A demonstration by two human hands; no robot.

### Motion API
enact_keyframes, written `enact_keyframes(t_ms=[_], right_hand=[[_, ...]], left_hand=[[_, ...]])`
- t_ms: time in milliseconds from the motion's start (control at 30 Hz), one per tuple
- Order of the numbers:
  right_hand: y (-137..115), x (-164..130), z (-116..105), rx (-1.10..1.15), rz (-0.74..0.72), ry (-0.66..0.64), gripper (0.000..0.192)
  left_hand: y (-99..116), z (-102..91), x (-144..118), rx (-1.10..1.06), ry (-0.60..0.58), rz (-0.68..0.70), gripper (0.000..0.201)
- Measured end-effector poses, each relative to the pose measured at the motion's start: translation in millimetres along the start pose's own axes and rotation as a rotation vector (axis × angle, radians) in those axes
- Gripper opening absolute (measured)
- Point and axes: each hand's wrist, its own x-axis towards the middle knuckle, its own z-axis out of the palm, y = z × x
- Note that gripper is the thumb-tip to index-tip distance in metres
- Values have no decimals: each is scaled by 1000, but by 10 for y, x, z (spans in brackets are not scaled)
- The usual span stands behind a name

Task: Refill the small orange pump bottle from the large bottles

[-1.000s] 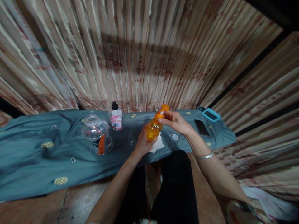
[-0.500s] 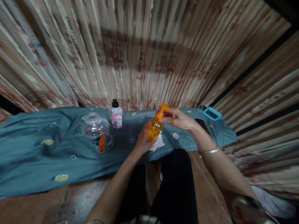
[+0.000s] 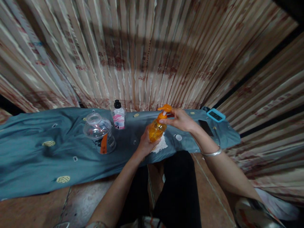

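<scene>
My left hand (image 3: 145, 144) grips the lower body of an orange pump bottle (image 3: 156, 129), holding it tilted just above the blue-grey cloth (image 3: 42, 158). The fingers of my right hand (image 3: 180, 119) pinch the bottle's orange pump head (image 3: 164, 111) at the neck. A crumpled white tissue (image 3: 161, 145) lies on the cloth right under the bottle.
A clear plastic jar (image 3: 99, 133) with an orange tag lies on the cloth to the left. Behind it stands a small bottle with a black cap (image 3: 118, 116). A dark phone (image 3: 205, 128) and a blue-framed device (image 3: 215, 114) lie at the right end. Striped curtain behind.
The pump head has turned under my right fingers and its nozzle now points left. The bottle stays in my left hand at nearly the same spot.
</scene>
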Motion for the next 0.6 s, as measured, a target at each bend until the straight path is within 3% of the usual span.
enact_keyframes(t_ms=[367,600], right_hand=[[142,-12,103,135,2,-5,43],[55,-35,70,-22,6,16,39]], left_hand=[[9,-14,1,-18,-22,-16,68],[13,-14,4,10,-15,-17,68]])
